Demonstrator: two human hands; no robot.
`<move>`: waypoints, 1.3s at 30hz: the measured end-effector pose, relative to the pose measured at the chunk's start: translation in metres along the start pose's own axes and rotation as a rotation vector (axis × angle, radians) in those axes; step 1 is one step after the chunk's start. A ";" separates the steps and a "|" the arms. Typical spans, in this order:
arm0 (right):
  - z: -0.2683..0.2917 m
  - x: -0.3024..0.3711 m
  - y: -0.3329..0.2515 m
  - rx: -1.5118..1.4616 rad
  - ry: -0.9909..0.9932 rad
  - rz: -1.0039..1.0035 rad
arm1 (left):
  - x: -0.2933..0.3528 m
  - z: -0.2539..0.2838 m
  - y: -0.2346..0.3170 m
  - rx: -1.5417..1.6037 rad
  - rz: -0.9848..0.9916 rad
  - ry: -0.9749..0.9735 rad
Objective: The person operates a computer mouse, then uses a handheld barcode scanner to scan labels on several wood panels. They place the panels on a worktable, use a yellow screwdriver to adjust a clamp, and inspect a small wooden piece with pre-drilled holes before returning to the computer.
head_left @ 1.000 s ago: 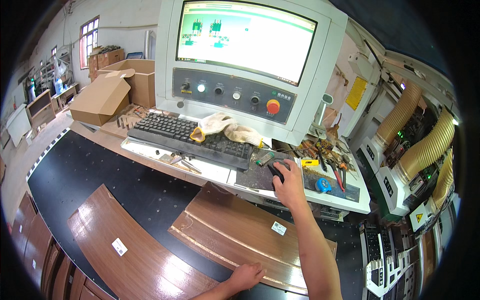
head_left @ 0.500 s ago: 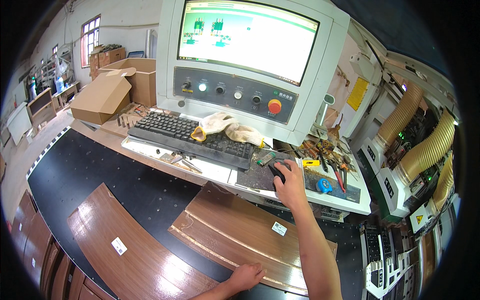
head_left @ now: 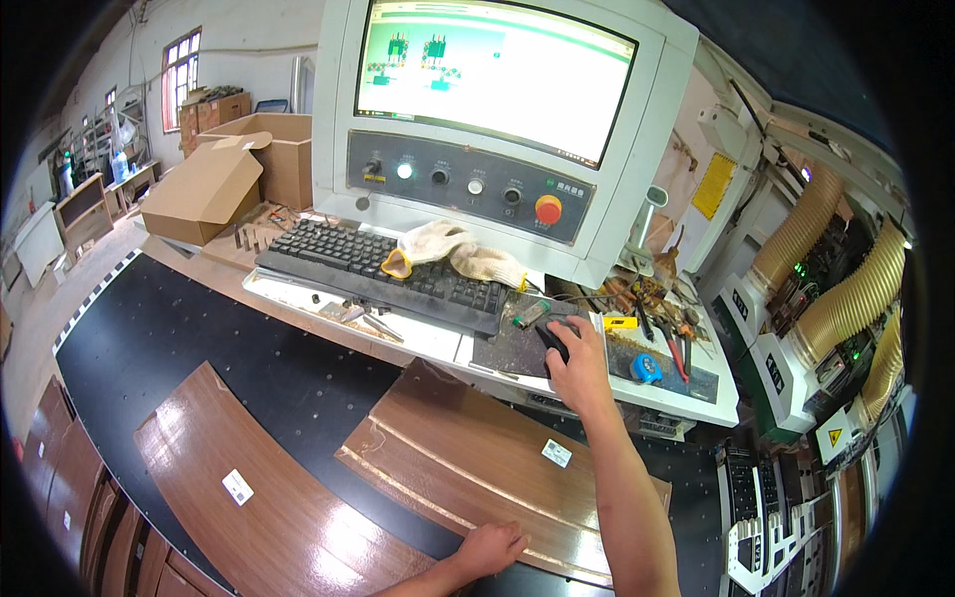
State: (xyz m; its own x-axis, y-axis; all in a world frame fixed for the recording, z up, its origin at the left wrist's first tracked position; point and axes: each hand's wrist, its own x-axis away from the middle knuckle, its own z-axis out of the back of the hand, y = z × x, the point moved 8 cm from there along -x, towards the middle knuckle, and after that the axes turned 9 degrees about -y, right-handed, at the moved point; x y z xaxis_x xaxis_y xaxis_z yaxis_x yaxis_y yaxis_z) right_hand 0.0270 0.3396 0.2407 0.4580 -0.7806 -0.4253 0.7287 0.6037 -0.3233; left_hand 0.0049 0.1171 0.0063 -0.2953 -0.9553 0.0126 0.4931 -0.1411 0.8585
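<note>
My right hand [head_left: 579,358] is wrapped over a black computer mouse [head_left: 553,340] on the dusty dark pad beside the keyboard. Nearer to me, my left hand [head_left: 491,549] rests in a loose fist on a brown wood-grain panel [head_left: 468,438], with nothing showing in its fingers. That panel has pale strips along it and a white label [head_left: 556,454]. White work gloves [head_left: 448,253] with yellow cuffs lie across the black keyboard [head_left: 368,274]. Above them, a lit monitor [head_left: 497,80] shows green shapes on a pale background.
Another labelled brown panel [head_left: 259,478] lies on the black table [head_left: 129,328] at left. A red stop button [head_left: 548,209] sits on the console. Right of the mouse are a blue tape measure [head_left: 645,368] and red-handled pliers [head_left: 681,358]. Cardboard boxes [head_left: 204,189] stand far left, ribbed hoses [head_left: 846,298] right.
</note>
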 end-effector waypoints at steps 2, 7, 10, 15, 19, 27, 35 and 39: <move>0.003 0.000 -0.002 0.037 0.028 0.020 | 0.001 0.003 0.002 0.016 -0.023 0.043; 0.018 0.001 -0.034 0.047 0.146 0.157 | -0.001 0.003 0.003 0.018 -0.049 0.068; 0.000 -0.010 -0.076 0.018 0.079 0.337 | -0.002 0.004 0.004 0.019 -0.065 0.071; -0.034 -0.044 -0.106 -0.051 -0.084 0.297 | -0.002 0.004 0.002 0.074 -0.008 0.042; -0.047 -0.065 -0.113 -0.019 -0.172 0.280 | -0.002 0.003 0.002 0.087 -0.008 0.039; -0.024 -0.047 -0.096 0.148 -0.026 0.249 | -0.003 0.004 0.002 0.039 -0.022 0.049; 0.008 -0.005 -0.008 0.112 -0.022 0.041 | 0.000 0.010 0.008 0.060 -0.049 0.082; -0.001 -0.002 0.004 0.008 -0.026 0.037 | 0.000 0.008 0.006 0.051 -0.002 0.011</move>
State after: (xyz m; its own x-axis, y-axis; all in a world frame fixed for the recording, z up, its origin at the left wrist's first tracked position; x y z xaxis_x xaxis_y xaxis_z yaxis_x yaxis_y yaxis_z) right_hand 0.0288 0.3436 0.2392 0.4976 -0.7621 -0.4143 0.7153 0.6306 -0.3011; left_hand 0.0014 0.1182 0.0150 -0.2869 -0.9579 0.0053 0.4501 -0.1299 0.8835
